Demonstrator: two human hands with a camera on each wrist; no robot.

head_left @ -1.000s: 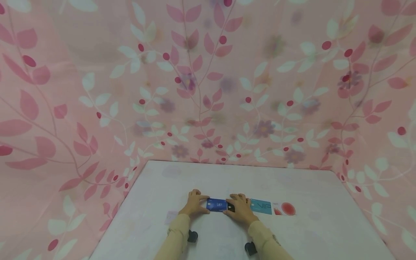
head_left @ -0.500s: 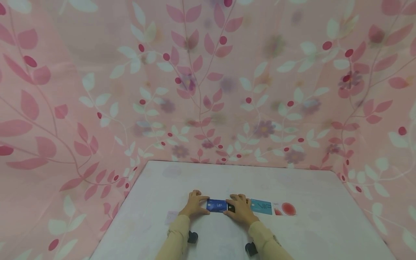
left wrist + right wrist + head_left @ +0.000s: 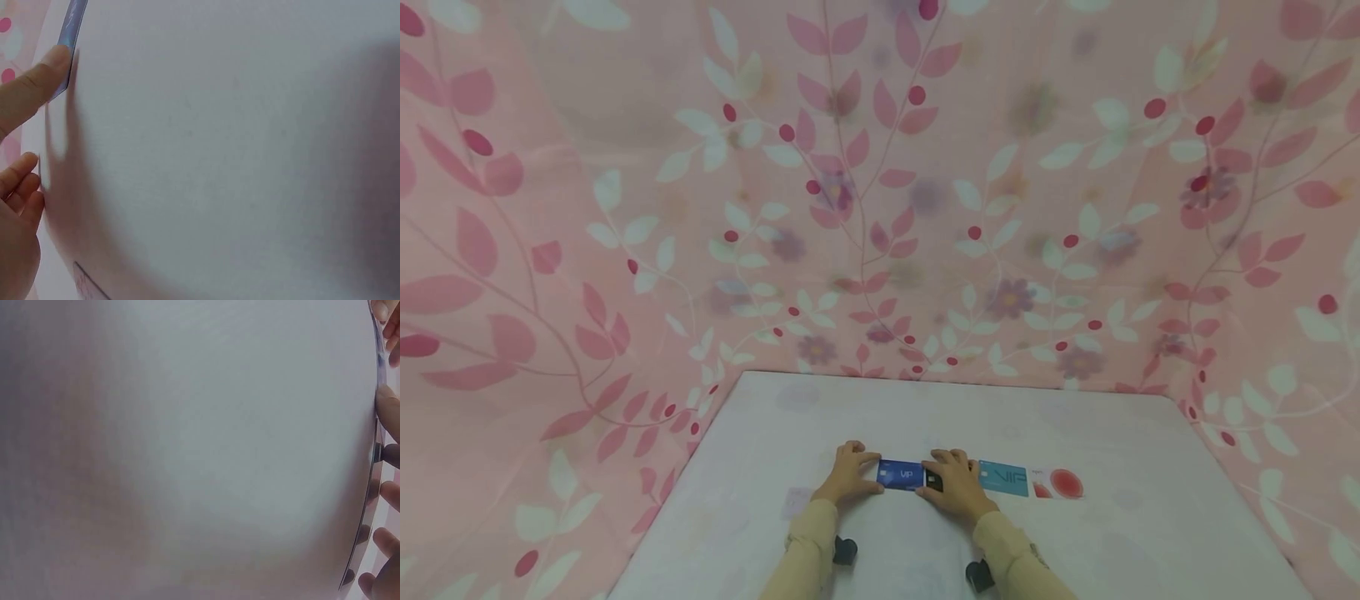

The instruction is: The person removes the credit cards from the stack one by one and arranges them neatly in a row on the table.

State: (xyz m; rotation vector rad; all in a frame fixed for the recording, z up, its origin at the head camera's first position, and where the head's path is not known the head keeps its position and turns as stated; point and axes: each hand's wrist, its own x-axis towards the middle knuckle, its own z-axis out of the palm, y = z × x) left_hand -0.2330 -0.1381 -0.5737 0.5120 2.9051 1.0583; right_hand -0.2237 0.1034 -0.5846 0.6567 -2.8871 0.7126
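A blue bank card marked VIP [image 3: 900, 475] lies on the white table between both hands. My left hand [image 3: 847, 473] holds its left end, index fingertip at the upper corner and thumb at the lower one; the left wrist view shows the thumb [image 3: 31, 90] on the card's end. My right hand [image 3: 957, 483] holds the blue card's right end with thumb and index finger. The rest of that hand arches over a black card [image 3: 933, 478], mostly hidden, which adjoins the blue one. In the right wrist view the cards appear only as a thin edge beside the fingers.
Continuing the row rightward are a teal VIP card [image 3: 1003, 477] and a white card with red circle [image 3: 1058, 482]. A pale pinkish card [image 3: 797, 502] lies left of the left forearm. Pink floral cloth [image 3: 880, 250] surrounds the white table [image 3: 880, 408].
Both hands keep nearly the same place at the blue card. The cards show no clear movement, and the head view has shifted very slightly.
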